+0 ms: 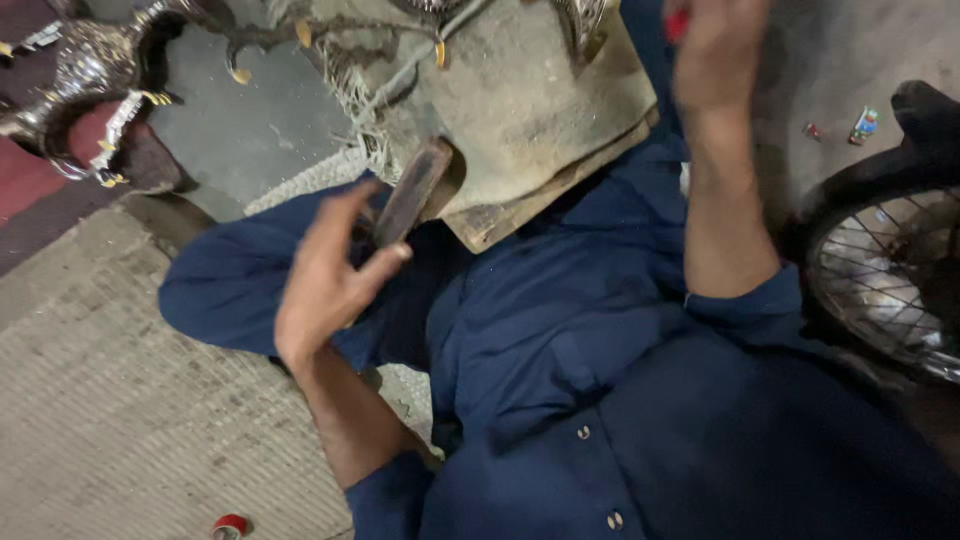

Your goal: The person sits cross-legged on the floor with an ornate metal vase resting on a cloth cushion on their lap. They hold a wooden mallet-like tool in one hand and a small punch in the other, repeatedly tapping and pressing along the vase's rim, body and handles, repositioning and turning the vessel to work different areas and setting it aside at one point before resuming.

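My left hand [325,275] is raised over my lap, thumb and fingers closed on a dark, flat, rusty bar [412,192] that slants up toward a board. That wooden board [545,195], covered with dusty grey cloth [520,100], rests across my blue-clad legs [560,330]. My right hand [715,50] is lifted at the top edge of the view, closed around a small red object [677,24] that is mostly hidden. Ornate silver metal pieces with gold tips [90,70] lie at the top left, beyond the board.
A spoked wheel with a black tyre [880,260] stands close at the right. A woven beige mat [110,400] covers the floor at the left, with a small red cap [229,526] on it. Small wrappers [864,124] lie on the grey floor at the top right.
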